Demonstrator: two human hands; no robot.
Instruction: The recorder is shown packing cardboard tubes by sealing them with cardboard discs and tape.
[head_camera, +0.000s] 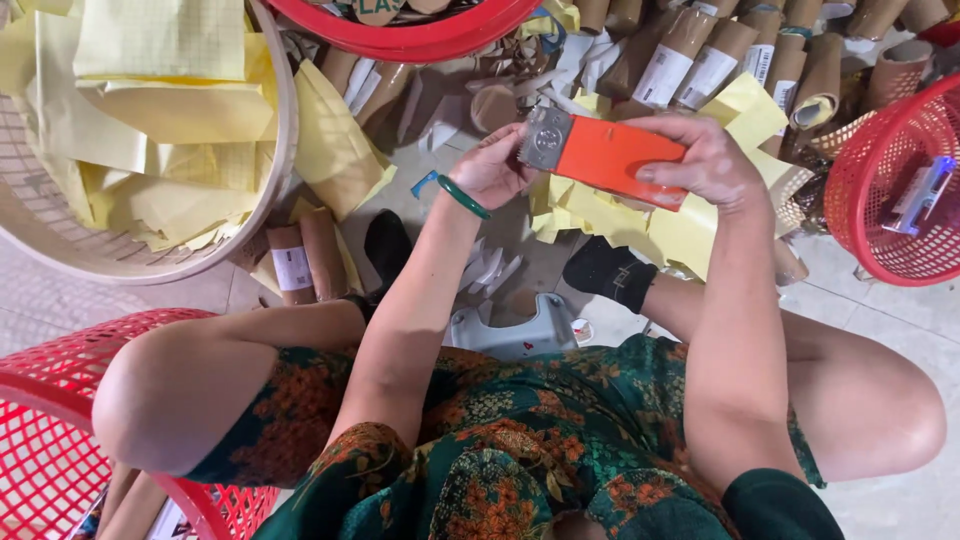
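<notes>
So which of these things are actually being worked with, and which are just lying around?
In hand:
orange tape dispenser, gripped by right hand
its metal toothed end, touched by left hand

Lying about:
brown paper rolls
yellow paper sheets
red baskets
grey plastic stool

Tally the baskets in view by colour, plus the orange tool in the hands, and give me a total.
Red plastic baskets: 3 (top, right, bottom left)
Pale woven basket: 1
Orange tape dispenser: 1, held by left hand and right hand
Total: 5
</notes>
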